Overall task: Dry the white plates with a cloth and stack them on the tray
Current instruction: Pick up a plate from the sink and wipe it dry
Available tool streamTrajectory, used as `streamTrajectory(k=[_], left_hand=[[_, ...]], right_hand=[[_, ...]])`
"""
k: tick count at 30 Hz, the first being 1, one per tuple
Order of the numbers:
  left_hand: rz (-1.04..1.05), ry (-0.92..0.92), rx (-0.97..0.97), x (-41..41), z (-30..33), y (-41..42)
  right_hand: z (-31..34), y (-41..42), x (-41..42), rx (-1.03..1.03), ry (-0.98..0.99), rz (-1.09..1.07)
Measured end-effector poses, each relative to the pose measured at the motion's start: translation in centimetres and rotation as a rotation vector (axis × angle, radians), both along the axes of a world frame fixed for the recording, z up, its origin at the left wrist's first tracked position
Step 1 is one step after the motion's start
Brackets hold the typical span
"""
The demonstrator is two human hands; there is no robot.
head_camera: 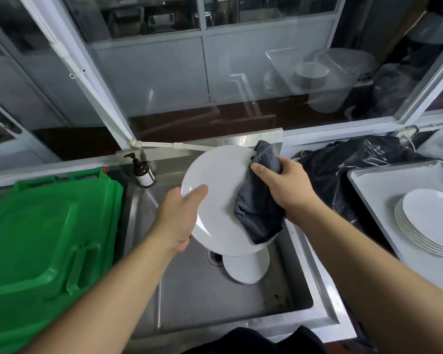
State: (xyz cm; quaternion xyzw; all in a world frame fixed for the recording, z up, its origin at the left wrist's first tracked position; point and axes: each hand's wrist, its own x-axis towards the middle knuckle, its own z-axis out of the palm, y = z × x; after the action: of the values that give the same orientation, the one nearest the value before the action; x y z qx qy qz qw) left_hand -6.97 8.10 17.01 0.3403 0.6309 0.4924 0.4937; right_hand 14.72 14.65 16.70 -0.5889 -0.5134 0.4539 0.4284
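Above the sink (241,310), our left hand (179,215) grips the white plate (215,190) by its rim. Our right hand (284,185) clutches the grey cloth (258,215) against it.

Round white plate up over the sink, grey cloth on its right side.

The glossy round white plate (218,190) is tilted, face toward the camera, above the steel sink. The crumpled grey terry cloth (258,213) drapes over its right edge and lower rim. Below it, more white plates in the sink (246,267) lie near the drain, partly hidden. Off to the right, a neat stack of round white plates (430,221) sits flat on the pale rectangular metal tray (374,180).
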Motion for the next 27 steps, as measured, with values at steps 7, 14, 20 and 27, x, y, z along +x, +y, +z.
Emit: streamTrajectory(k=[7,14,20,27], left_hand=[[0.428,-0.170,-0.024,5.1,-1.4,-0.9],[0.197,-0.227,-0.200,3.2,-2.8,-0.6],[-0.179,-0.078,-0.142,-0.3,-0.6,1.4],[0.039,-0.043,-0.069,0.9,-0.6,1.2]], right_hand=[[-4.8,-1.6,-3.2,-0.332,0.374,-0.415],[-5.7,-0.8,-0.4,-0.310,0.318,-0.268],[-1.5,1.3,1.5,-0.055,-0.033,0.118],[-2.1,0.7,-0.2,-0.087,0.136,-0.082]])
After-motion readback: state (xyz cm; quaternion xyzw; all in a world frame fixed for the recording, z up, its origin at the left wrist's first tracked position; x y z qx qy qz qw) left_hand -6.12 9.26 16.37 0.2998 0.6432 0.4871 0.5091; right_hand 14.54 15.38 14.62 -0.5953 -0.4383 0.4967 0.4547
